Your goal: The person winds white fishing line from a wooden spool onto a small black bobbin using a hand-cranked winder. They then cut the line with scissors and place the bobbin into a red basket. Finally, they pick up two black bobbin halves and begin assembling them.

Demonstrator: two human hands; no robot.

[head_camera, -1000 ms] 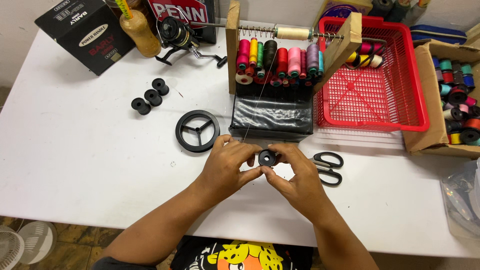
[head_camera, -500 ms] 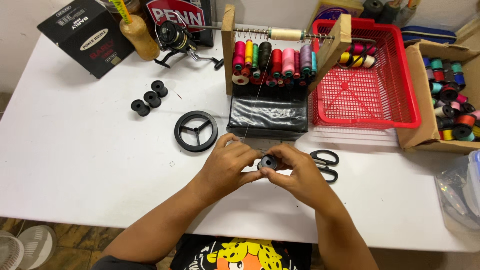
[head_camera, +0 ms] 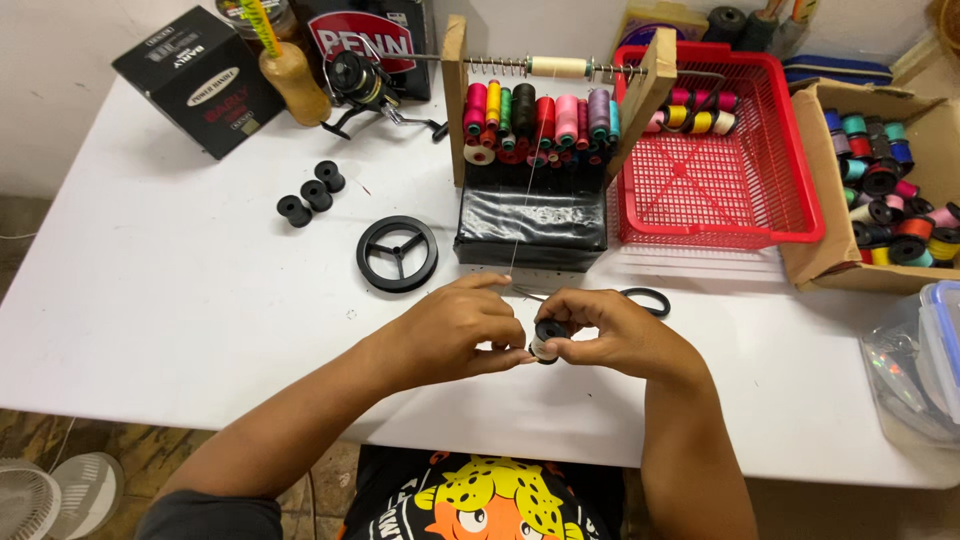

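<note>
Holding: both hands meet on a small black bobbin [head_camera: 547, 340] above the white table [head_camera: 180, 300].
Left hand [head_camera: 450, 330]: pinching the bobbin's side.
Right hand [head_camera: 610, 335]: fingers gripping its other side.
Thread [head_camera: 522, 215]: runs from the wooden spool rack [head_camera: 545, 115] beyond the hands down to them.
Progress: some pale thread appears wound on; three empty bobbins [head_camera: 312, 195] wait far left.
Scissors [head_camera: 640, 300]: just beyond the right hand.

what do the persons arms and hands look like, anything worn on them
Both forearms are bare, with no long sleeves. The left hand and right hand show no gloves, rings or watch. A dark grey short sleeve shows at the left upper arm.
</note>
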